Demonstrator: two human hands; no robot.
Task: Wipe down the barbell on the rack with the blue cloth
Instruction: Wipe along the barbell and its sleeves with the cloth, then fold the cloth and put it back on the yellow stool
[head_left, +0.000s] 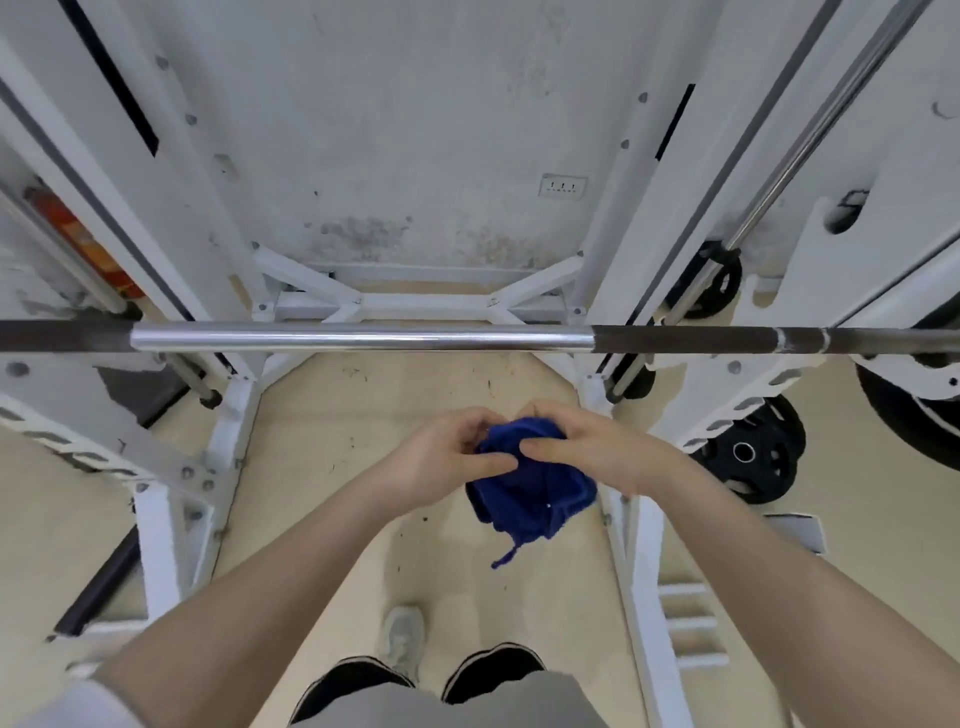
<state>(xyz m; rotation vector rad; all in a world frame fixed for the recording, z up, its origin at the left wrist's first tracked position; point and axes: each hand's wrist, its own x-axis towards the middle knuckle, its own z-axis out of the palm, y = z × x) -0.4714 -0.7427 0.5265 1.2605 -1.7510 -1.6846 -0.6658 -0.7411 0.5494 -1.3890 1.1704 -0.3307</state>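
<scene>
The barbell (363, 336) lies level across the white rack (171, 270), its middle shiny chrome and both ends dark. Below it and nearer to me, both hands hold a bunched blue cloth (530, 493). My left hand (441, 457) pinches the cloth's upper left with thumb and fingers curled round it. My right hand (597, 452) grips its upper right the same way. The cloth hangs down between them with a loose thread at the bottom. Neither hand nor the cloth touches the bar.
White rack uprights stand left and right of me, with a cross brace (415, 304) at the floor behind the bar. Black weight plates (753, 457) sit at the right. A second steel bar (810, 135) slants at the upper right. My shoes (488, 670) are on the beige floor.
</scene>
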